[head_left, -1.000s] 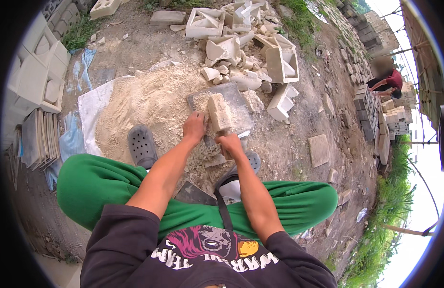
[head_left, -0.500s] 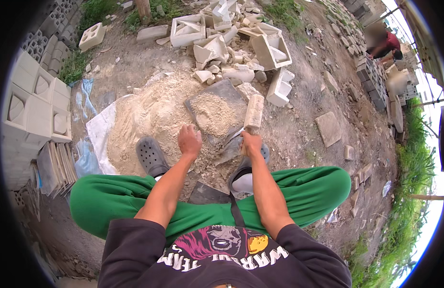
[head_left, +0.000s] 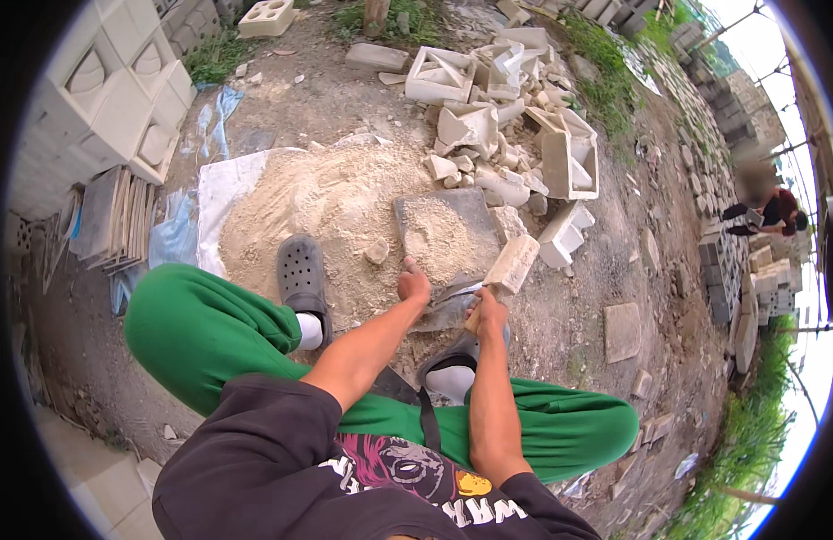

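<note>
My right hand (head_left: 490, 313) is closed round the short handle of a mallet (head_left: 513, 264), whose thick, pale, dust-coated head tilts up and right. That head hangs beside the near right corner of a dark flat slab (head_left: 475, 209). Crushed pale grit (head_left: 434, 232) lies heaped on the slab. My left hand (head_left: 415, 283) is at the slab's near left corner, a finger stretched forward and nothing visible in it; its other fingers are partly hidden. A pale lump (head_left: 376, 251) sits on the large grit pile (head_left: 326, 198) just left of that hand.
Broken pale blocks (head_left: 488, 135) are heaped beyond the slab. A white sheet (head_left: 220, 202) shows under the pile's left edge. Pale blocks (head_left: 119, 81) and thin boards (head_left: 119, 220) stand at left. Another person (head_left: 777, 211) bends by stacked grey blocks (head_left: 718, 270) at right.
The view has turned, shifting the scene rightward. My left hand has moved off the pile toward the slab, and the pale lump now shows there. The mallet's head leans further right.
</note>
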The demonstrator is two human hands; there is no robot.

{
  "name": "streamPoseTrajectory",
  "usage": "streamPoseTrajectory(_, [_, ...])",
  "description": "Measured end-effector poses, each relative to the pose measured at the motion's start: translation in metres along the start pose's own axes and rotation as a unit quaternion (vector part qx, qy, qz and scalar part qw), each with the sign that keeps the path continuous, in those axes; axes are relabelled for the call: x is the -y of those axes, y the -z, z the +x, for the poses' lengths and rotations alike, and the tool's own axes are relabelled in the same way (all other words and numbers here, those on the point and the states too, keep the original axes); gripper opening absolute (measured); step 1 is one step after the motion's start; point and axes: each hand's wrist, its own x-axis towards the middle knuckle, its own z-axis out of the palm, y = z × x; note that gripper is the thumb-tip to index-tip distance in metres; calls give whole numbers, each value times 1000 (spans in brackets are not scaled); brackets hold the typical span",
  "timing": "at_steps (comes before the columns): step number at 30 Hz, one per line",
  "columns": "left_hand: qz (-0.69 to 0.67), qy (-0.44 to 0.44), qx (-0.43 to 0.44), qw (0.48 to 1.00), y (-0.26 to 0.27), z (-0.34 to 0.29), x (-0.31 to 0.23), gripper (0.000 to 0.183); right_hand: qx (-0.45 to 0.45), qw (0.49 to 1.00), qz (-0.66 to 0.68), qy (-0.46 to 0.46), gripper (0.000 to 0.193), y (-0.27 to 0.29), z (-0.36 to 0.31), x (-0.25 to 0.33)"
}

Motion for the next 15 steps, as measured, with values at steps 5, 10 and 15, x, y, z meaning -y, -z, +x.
streamPoseTrajectory(5, [-126, -51, -34, 990, 10, 0, -6, 88, -12, 999, 39, 31, 27, 1, -13, 33])
streamPoseTrajectory(10, [-155, -46, 10, 987, 36, -10, -28, 84, -5, 990, 51, 130, 25, 1, -29, 85])
streamPoseTrajectory(15, [-181, -56, -1, 982, 84, -7, -43, 83, 40, 986, 35, 157, 24, -23, -44, 109])
